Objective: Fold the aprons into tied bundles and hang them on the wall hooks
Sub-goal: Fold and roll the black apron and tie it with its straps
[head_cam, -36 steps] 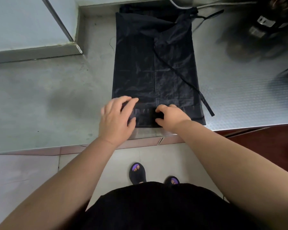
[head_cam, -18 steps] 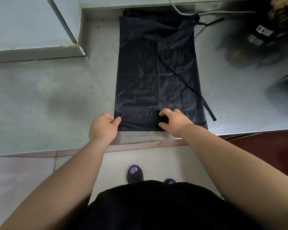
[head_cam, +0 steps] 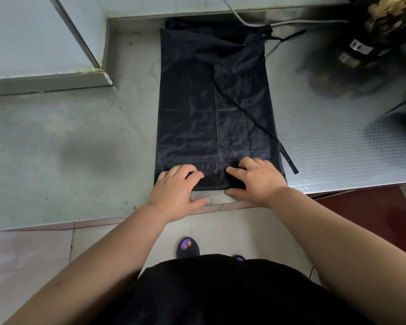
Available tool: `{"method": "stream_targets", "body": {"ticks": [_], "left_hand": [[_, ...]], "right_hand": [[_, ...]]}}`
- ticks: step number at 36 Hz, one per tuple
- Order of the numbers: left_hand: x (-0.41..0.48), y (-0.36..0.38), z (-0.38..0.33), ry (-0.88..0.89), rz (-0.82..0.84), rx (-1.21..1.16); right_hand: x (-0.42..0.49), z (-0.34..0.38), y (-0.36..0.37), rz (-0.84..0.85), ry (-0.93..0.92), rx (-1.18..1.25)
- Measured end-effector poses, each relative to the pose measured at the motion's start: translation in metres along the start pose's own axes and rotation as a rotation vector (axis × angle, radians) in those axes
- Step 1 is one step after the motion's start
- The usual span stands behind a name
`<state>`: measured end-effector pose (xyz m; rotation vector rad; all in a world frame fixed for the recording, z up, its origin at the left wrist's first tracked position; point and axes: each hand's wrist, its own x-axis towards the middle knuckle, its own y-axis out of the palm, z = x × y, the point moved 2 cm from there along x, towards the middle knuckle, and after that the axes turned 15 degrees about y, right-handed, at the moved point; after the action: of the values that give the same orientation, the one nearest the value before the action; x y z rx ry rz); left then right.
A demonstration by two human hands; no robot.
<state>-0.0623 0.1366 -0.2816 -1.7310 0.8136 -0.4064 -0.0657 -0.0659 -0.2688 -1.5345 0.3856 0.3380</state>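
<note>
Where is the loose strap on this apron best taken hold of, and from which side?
Pinch the strap near its free end, coming from the right. That end lies flat on bare counter just past the right edge of the apron, close to the right hand. Higher up it lies on the fabric, so a pinch would catch cloth too.

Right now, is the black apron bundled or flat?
Flat: the shiny black apron lies as a long panel on the grey metal counter.
</note>
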Motion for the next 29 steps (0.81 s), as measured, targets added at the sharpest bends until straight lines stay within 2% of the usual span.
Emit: {"method": "stream_targets", "body": {"ticks": [4,8,14,19,24,29], "left_hand": [[0.007,-0.003,0.001,-0.019,0.042,0.043],[0.013,-0.008,0.003,-0.017,0.043,0.068],[0.026,-0.019,0.013,-0.029,0.129,0.123],[0.028,-0.028,0.026,-0.134,0.178,-0.04],[0.029,-0.052,0.032,-0.217,0.281,-0.288],[0.015,-0.054,0.046,-0.373,0.274,-0.512]], "right_hand": [[0.001,0.003,0.005,-0.052,-0.026,-0.067],[0.003,0.004,0.003,-0.091,-0.008,-0.022],[0.005,-0.005,-0.005,0.04,-0.037,-0.02],[0.006,-0.011,-0.011,0.031,0.004,-0.142],[0.002,-0.019,-0.028,0.086,0.098,0.07],[0.0,-0.036,-0.026,0.207,0.181,0.205]]}}
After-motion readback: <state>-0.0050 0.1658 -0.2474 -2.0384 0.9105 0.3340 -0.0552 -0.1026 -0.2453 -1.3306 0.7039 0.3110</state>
